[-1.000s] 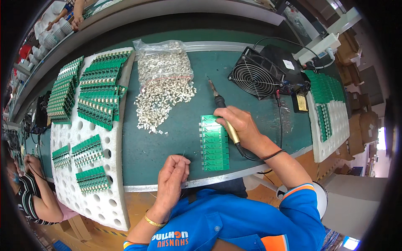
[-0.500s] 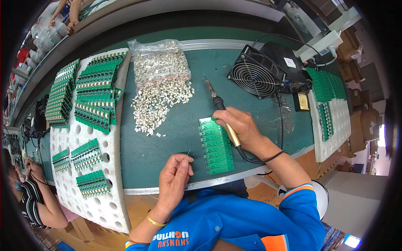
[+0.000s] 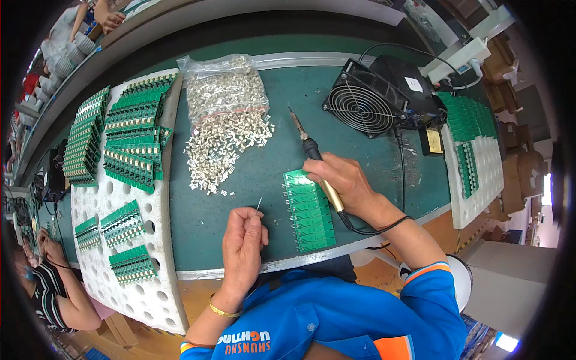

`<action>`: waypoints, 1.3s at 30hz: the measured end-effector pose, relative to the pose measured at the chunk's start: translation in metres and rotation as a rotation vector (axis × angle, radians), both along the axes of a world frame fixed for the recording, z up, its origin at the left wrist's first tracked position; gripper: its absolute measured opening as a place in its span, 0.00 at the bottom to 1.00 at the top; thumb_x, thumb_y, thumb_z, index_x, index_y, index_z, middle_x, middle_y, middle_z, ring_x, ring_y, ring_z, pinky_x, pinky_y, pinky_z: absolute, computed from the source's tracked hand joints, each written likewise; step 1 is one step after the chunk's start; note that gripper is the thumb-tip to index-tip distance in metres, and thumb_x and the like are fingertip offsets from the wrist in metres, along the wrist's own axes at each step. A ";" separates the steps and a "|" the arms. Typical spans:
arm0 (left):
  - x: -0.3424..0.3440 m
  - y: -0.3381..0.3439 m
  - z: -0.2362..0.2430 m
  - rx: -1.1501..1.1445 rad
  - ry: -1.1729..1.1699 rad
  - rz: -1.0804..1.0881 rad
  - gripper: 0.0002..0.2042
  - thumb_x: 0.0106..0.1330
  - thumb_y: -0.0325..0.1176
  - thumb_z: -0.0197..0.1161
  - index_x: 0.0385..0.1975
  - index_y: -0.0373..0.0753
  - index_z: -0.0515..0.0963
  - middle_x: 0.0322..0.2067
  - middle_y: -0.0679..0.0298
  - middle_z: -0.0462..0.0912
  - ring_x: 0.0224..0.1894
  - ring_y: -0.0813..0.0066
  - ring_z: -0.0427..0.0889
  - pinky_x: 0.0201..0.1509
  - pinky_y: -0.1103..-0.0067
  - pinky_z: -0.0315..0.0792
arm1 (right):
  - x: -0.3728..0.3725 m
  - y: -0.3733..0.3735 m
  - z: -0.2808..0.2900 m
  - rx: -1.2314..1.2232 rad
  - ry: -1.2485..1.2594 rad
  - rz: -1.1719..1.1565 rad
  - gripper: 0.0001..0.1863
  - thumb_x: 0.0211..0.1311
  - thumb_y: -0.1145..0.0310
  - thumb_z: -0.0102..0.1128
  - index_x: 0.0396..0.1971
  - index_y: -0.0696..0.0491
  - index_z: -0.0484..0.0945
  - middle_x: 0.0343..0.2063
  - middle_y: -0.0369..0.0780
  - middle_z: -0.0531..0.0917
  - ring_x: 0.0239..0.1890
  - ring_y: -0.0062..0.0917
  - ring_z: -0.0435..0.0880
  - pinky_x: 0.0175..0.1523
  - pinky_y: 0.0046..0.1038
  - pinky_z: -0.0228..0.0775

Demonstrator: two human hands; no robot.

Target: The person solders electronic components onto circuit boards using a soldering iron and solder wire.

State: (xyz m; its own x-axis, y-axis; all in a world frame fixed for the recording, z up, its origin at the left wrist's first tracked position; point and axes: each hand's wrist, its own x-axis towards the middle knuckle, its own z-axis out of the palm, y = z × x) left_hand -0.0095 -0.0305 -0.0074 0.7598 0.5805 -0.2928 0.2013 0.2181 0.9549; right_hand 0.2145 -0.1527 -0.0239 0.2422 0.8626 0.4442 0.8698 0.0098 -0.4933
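My right hand [image 3: 349,185] is closed around a soldering iron [image 3: 310,147] with a gold handle, its tip pointing away from me over the green mat. Under that hand's fingertips is the upper end of a green circuit board panel [image 3: 310,219] lying flat, with small pins along its left edge. Left of the panel, my left hand [image 3: 243,243] pinches a thin solder wire [image 3: 259,204], whose short end sticks up past the fingers. Beyond it, small white connectors [image 3: 219,153] spill in a heap from a clear plastic bag [image 3: 225,90].
Finished-looking boards [image 3: 129,171] sit in stacks on a white foam tray [image 3: 165,294] at the left. A black fan [image 3: 363,105] stands at the back right, near a yellow sponge box [image 3: 433,142]. More boards [image 3: 468,123] lie on another foam sheet [image 3: 486,180]. A co-worker [image 3: 60,282] sits at far left.
My left hand has shifted slightly left and up, and the solder wire now points more upright. My right hand keeps the soldering iron in nearly the same place above the panel.
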 end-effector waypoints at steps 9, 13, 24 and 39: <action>0.016 0.012 0.005 0.204 -0.024 0.017 0.05 0.74 0.30 0.58 0.37 0.35 0.77 0.24 0.72 0.74 0.24 0.87 0.68 0.27 0.85 0.62 | -0.007 -0.012 0.019 0.142 -0.029 -0.088 0.15 0.53 0.74 0.70 0.42 0.52 0.77 0.21 0.40 0.72 0.21 0.37 0.77 0.25 0.37 0.68; 0.017 -0.001 0.015 0.300 -0.014 -0.099 0.04 0.70 0.27 0.63 0.35 0.34 0.80 0.25 0.68 0.78 0.24 0.85 0.70 0.28 0.84 0.65 | -0.036 -0.026 0.028 0.265 0.108 -0.076 0.17 0.50 0.74 0.73 0.40 0.54 0.77 0.17 0.39 0.71 0.17 0.35 0.73 0.21 0.35 0.64; 0.017 -0.016 0.027 0.227 -0.086 -0.318 0.03 0.67 0.25 0.65 0.37 0.33 0.82 0.26 0.62 0.79 0.25 0.78 0.77 0.28 0.80 0.71 | -0.069 -0.038 0.028 0.322 0.311 -0.044 0.14 0.55 0.78 0.68 0.41 0.55 0.76 0.18 0.39 0.71 0.16 0.32 0.69 0.22 0.32 0.60; 0.006 0.019 0.010 0.391 0.009 0.173 0.06 0.60 0.24 0.72 0.36 0.34 0.87 0.24 0.72 0.71 0.24 0.88 0.64 0.26 0.86 0.57 | -0.066 -0.069 0.049 0.306 0.455 -0.177 0.32 0.74 0.41 0.41 0.46 0.59 0.77 0.28 0.42 0.79 0.28 0.30 0.78 0.37 0.31 0.69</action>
State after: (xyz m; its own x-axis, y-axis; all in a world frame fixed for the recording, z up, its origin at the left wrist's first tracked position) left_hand -0.0038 -0.0115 0.0021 0.6399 0.7678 -0.0312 0.2020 -0.1289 0.9709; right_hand 0.1483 -0.2214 0.0246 0.5962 0.6401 0.4845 0.5723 0.0844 -0.8157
